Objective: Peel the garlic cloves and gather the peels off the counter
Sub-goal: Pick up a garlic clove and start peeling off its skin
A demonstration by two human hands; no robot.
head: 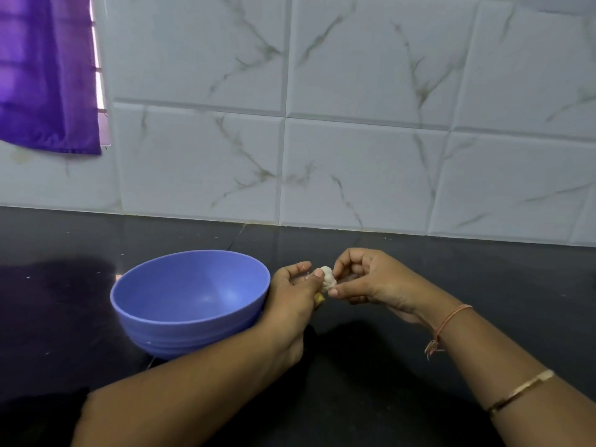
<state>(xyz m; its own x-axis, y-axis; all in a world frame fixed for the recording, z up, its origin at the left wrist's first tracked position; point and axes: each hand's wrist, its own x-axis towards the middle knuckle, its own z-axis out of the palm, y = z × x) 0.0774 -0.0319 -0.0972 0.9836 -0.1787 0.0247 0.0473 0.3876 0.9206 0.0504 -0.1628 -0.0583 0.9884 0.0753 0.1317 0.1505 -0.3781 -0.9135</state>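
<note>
Mid-peel. Garlic clove [328,280] held in the air just above the dark bench [483,285], immediately right of the blue bowl [190,301] and clear of its rim. Left hand [295,295] gripping the clove from the left, thumb and forefinger curled against it. Right hand [371,279] pinching the opposite side between thumb tip and forefinger, remaining fingers [353,269] loosely bent. Pale papery skin apparently covering most of the clove, though too small to judge with certainty. Small yellowish piece [319,297] showing beneath the left hand, identity unclear. No loose peels discernible on the bench, apart from a few pale specks. Judged stage: peeling under way, gathering not yet begun. Next move, as judged: steady hold with the left, a nail of the right worked beneath a skin edge, then a pull away from the clove, with light pressure only, to avoid bruising or dropping. Behind: marbled white wall tiles [371,75] and a purple curtain [48,75] at upper left.
</note>
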